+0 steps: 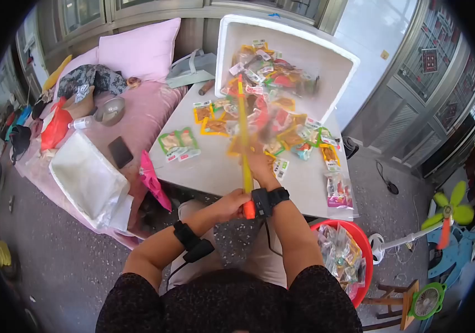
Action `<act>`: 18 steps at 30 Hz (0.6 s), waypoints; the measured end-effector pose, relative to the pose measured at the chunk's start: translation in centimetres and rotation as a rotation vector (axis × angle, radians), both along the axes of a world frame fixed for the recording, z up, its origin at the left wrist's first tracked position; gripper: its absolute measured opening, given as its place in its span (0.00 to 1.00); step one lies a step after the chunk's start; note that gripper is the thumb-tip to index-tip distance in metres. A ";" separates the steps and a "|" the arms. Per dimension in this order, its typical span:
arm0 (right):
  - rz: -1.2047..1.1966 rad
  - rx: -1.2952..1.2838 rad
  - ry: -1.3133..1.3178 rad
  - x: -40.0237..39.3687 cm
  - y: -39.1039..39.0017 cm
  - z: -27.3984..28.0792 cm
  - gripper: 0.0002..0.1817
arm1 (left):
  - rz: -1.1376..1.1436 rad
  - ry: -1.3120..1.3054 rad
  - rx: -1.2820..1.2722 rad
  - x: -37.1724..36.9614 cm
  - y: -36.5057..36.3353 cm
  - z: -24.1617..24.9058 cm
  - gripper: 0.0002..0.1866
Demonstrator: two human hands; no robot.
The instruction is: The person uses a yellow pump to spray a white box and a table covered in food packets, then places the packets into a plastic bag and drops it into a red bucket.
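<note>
Below a worker's dark, speckled sleeves (318,291), black wrist straps (277,197) circled both forearms, and a red tub (368,252) filled with wrapped goods stood on the floor by the right arm. The left hand (233,205) was closed around the near end of a long yellow stick (243,125), just above its orange tip, at the front edge of a pale table (187,168). The right hand (255,159) reached farther over the tabletop beside the stick, among bright food packets (288,137); its fingers were blurred, and whether they were spread or pinching anything could not be told. The packets lay heaped across the middle of the table, with a green pair (178,142) set apart to the left and a pink-labelled pack (338,190) near the right edge. A magenta bag (151,180) hung beside the table's left side, next to a pink-covered bed (148,114) that held a dark phone (120,152), a metal bowl (113,110) and a white tray (87,172). At the far side, a white foam box (335,66) lay tipped with its opening toward the worker, more packets piled inside and reaching its lower lip, the stick's far end in front of them.
</note>
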State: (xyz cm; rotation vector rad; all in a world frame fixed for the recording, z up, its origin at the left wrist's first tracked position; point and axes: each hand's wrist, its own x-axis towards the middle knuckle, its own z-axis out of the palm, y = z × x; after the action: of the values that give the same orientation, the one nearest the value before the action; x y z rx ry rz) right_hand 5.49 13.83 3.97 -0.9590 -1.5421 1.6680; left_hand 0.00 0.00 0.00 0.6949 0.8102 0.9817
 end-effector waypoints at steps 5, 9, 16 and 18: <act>-0.014 -0.131 0.015 4.0 -6.7 -1.0 0.21 | -0.149 0.003 -0.045 3.3 -6.0 0.5 0.17; -0.002 -0.176 0.015 8.1 -10.2 -1.7 0.21 | -0.416 0.018 -0.057 5.9 -8.4 1.4 0.17; -0.006 -0.149 0.146 8.3 -8.3 0.5 0.19 | -0.212 -0.017 -0.032 7.3 -7.4 3.6 0.17; -0.002 -0.085 0.151 6.1 -5.2 1.5 0.17 | -0.119 -0.050 0.027 5.9 -5.0 3.1 0.16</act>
State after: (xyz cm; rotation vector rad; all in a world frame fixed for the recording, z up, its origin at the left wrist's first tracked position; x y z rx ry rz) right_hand 11.56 8.62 5.45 -0.8560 -1.3805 1.7739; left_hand 5.93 -4.96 3.11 0.7303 0.7048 0.9004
